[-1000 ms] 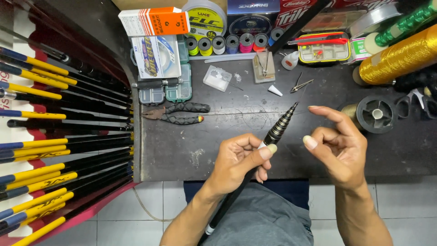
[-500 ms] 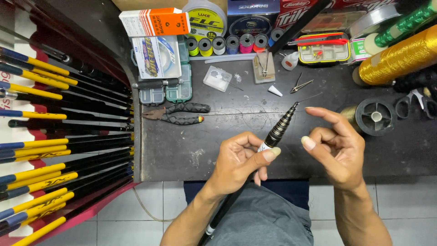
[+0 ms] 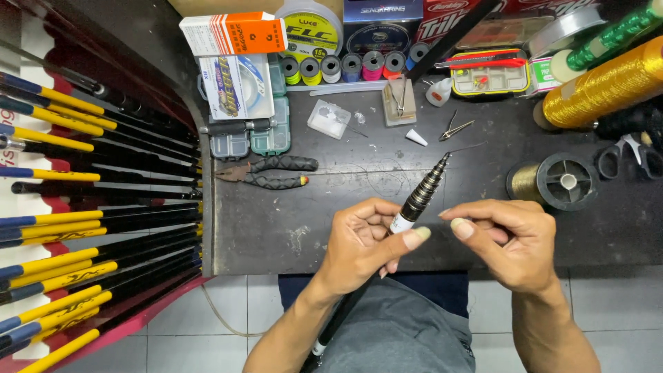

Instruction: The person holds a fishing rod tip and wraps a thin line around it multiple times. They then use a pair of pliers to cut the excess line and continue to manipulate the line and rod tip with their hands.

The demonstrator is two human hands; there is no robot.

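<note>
Left hand (image 3: 359, 245) clamped round black telescopic rod (image 3: 420, 200), right hand (image 3: 511, 242) just beside rod, fingers loosely curled, empty, pliers (image 3: 269, 173) left of rod on dark tabletop (image 3: 276, 235)

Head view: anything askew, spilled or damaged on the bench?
Nothing looks damaged or spilled. The left hand grips a collapsed telescopic rod; the right hand is beside it, not touching. Pliers, a clear lid and small metal bits lie loose on the dark bench, ordinary clutter.

bare mat (image 3: 276, 235) left, pliers (image 3: 273, 173); spool (image 3: 563, 181) right
</note>
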